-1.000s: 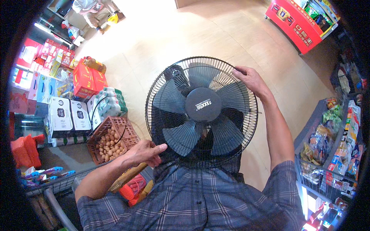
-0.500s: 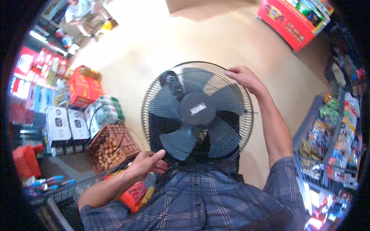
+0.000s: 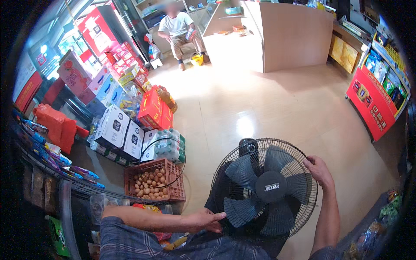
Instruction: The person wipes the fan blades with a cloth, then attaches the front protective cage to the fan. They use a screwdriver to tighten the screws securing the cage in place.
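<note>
A black electric fan (image 3: 272, 187) with a round wire guard and several dark blades stands right in front of me, its face tilted up. At the guard's upper right edge, my right hand (image 3: 320, 170) has its fingers closed round the rim. Beside the guard's lower left edge is my left hand (image 3: 205, 221), thumb stretched out and the other fingers apart from it and partly bent; whether it touches the guard, I cannot tell. My body and the fan hide the base.
Left of the fan are a brown crate (image 3: 177, 187) of eggs, a shrink-wrapped bottle pack (image 3: 168, 148), white cartons (image 3: 113, 128) and red boxes (image 3: 151, 108). A person (image 3: 177, 30) sits at the back near a counter (image 3: 294, 39). A red display cart (image 3: 372, 102) stands right.
My view has tilted up and turned left, so the fan appears lower and farther right. My right hand stays on the guard's rim; my left stays beside its lower left edge.
</note>
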Demonstrator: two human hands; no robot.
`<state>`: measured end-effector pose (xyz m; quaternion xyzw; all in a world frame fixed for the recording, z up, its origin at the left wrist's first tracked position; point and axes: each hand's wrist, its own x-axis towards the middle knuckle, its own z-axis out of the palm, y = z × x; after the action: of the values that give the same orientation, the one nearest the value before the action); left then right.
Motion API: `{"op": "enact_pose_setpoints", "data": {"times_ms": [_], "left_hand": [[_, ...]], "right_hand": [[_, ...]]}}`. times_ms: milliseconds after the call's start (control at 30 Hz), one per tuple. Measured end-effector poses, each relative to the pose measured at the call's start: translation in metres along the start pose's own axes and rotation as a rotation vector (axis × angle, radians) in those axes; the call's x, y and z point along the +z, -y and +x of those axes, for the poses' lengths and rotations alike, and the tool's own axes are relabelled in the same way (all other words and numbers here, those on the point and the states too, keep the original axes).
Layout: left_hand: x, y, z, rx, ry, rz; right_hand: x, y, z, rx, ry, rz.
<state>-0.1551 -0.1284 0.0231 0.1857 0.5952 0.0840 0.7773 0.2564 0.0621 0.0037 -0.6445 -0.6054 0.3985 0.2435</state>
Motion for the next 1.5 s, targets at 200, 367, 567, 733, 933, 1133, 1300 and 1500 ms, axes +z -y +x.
{"op": "enact_pose_setpoints", "data": {"times_ms": [200, 367, 567, 733, 933, 1133, 1300, 1500], "left_hand": [[-0.014, -0.003, 0.005, 0.156, 0.043, 0.143], [-0.019, -0.04, 0.033, 0.685, -0.569, 0.099], [-0.025, -0.075, 0.047, 0.695, -0.292, -0.032], [-0.022, -0.073, 0.054, 0.67, -0.325, 0.014], [-0.024, -0.075, 0.049, 0.668, -0.387, 0.087], [-0.032, -0.065, 0.067, 0.705, -0.46, 0.144], [-0.023, -0.065, 0.061, 0.645, -0.442, 0.074], [-0.016, -0.073, 0.046, 0.526, -0.41, 0.086]], "right_hand": [[0.006, -0.014, 0.003, -0.031, -0.012, 0.069], [0.005, -0.008, -0.004, -0.003, -0.025, 0.035], [0.007, -0.013, -0.02, -0.017, -0.035, 0.028], [0.014, -0.026, -0.037, -0.032, -0.087, 0.276], [0.015, -0.029, -0.03, -0.049, -0.074, 0.278], [0.015, -0.028, -0.026, -0.027, -0.093, 0.202], [0.011, 0.007, -0.036, 0.063, -0.147, 0.031], [0.012, 0.024, -0.035, 0.084, -0.185, -0.169]]}}
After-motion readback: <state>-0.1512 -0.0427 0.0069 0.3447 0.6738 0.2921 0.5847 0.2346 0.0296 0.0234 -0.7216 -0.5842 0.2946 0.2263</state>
